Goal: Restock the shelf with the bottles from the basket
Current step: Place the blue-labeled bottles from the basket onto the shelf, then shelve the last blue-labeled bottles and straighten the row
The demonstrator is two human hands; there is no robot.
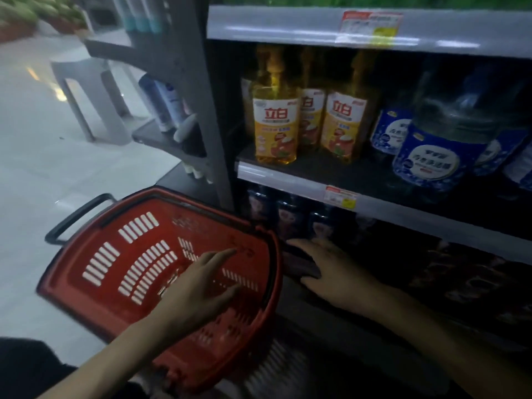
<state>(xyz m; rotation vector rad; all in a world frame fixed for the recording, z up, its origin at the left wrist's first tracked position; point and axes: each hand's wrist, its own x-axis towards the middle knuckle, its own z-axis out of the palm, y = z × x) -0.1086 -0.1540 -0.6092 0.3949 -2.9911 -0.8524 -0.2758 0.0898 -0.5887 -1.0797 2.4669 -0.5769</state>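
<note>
**Right hand on a dark bottle at the bottom shelf, left hand in the basket**

I see the red basket [218, 226] at lower left of frame, tipped toward me, with its black handle [74, 217] sticking out at left. My left hand [198, 286] hovers inside it, lower centre. Its grip is open, fingers spread with the index pointing up-right, and it holds nothing. Under it only the slotted red floor shows.

My right hand [336, 272] is lower centre-right, just past the basket rim. Its grip takes a dark bottle [300, 263], fingers over and thumb under. It is blurry, so I can't tell how tight the hold is. The bottle sits at the front of the bottom shelf, below a row of dark bottles [288, 220] with reddish labels I can't read.

On the middle shelf [345, 171], centre frame, stand yellow bottles [275, 116]. Their labels read "立白" in red on white, and the smaller print is unreadable. To the right are clear bottles with blue labels [431, 156], text too blurred.

There are two red, white and yellow price tags, one on the top rail [371, 25] and one on the middle rail [341, 195]. Neither is legible.

At upper left a side rack holds white and blue bottles [167, 102], and a grey stool [89, 93] stands on the floor.
</note>
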